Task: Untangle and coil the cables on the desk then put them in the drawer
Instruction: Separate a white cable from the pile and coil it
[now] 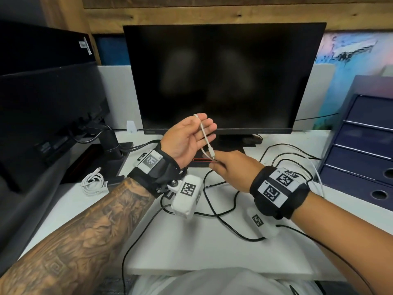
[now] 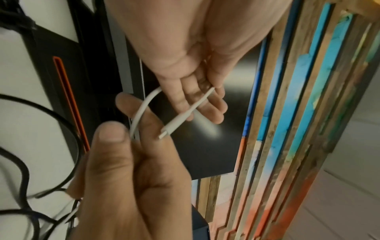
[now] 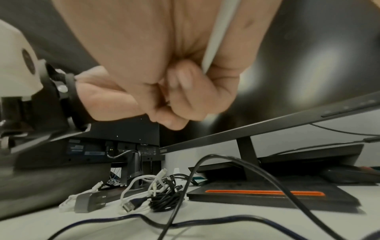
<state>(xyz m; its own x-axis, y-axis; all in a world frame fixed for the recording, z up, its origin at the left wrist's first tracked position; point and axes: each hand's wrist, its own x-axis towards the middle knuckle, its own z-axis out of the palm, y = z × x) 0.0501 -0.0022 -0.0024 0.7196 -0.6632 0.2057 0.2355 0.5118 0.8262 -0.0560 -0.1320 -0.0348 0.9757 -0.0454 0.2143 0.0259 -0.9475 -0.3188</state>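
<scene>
My left hand (image 1: 197,126) is raised palm up in front of the monitor. Its thumb pins a thin white cable (image 1: 205,135) against the straight fingers. The cable loops over the fingertips, and its connector end (image 2: 170,128) lies across the fingers (image 2: 195,97). Just below it, my right hand (image 1: 214,161) pinches the same cable (image 2: 139,112) between thumb and forefinger. In the right wrist view the curled fingers (image 3: 174,91) hold the white cable (image 3: 213,40). Loose black cables (image 1: 212,209) sprawl over the white desk (image 1: 191,248) beneath both hands. A navy drawer unit (image 1: 361,150) stands at the right with its drawers closed.
A bundled white cable (image 1: 93,183) lies at the left, beside a small pile of black and white cables (image 3: 160,194). The dark monitor (image 1: 223,77) stands on a black base with an orange slot (image 3: 267,193). A second monitor (image 1: 42,113) is at the left.
</scene>
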